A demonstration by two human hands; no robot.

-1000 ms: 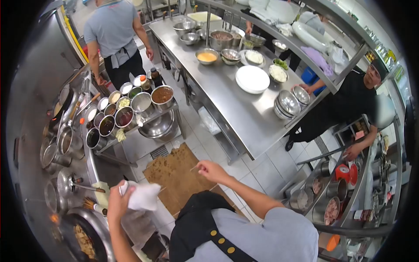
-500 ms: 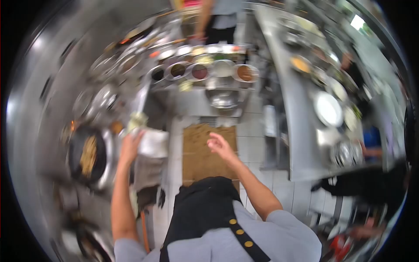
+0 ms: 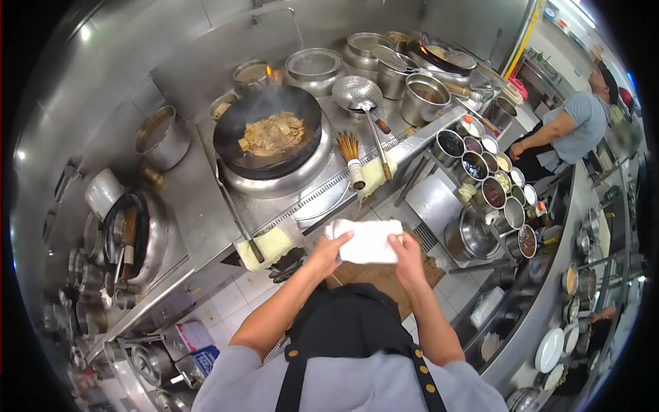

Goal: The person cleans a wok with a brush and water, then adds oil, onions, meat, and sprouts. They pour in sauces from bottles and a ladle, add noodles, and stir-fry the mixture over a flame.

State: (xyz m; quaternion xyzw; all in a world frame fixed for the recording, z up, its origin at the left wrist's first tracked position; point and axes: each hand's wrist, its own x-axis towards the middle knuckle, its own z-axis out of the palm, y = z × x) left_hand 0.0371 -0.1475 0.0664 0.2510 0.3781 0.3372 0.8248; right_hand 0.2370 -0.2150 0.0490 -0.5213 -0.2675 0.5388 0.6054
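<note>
A folded white cloth [image 3: 371, 242] is held level in front of my apron, between both hands. My left hand [image 3: 329, 253] grips its left end, thumb on top. At the right end, my right hand [image 3: 408, 254] pinches the cloth. Beyond them on the stove counter, a black wok [image 3: 230, 137] holds sliced food [image 3: 273, 134] with faint steam over it. A ladle [image 3: 237, 213] leans beside the wok, its handle end resting on a yellowish cloth [image 3: 272, 246] at the counter edge. A bamboo brush [image 3: 351, 161] lies to the wok's right.
Pots and a strainer [image 3: 357, 93] stand behind the brush. Many seasoning containers [image 3: 493, 192] fill a rack at right, near a metal bowl [image 3: 473, 233]. Another person [image 3: 576, 127] stands beyond it. White plates [image 3: 549, 350] lie on the right counter. A second wok [image 3: 127, 233] is at left.
The view has turned left toward the stove. The white cloth, earlier in my left hand alone, is now between both hands. My right hand has closed on it.
</note>
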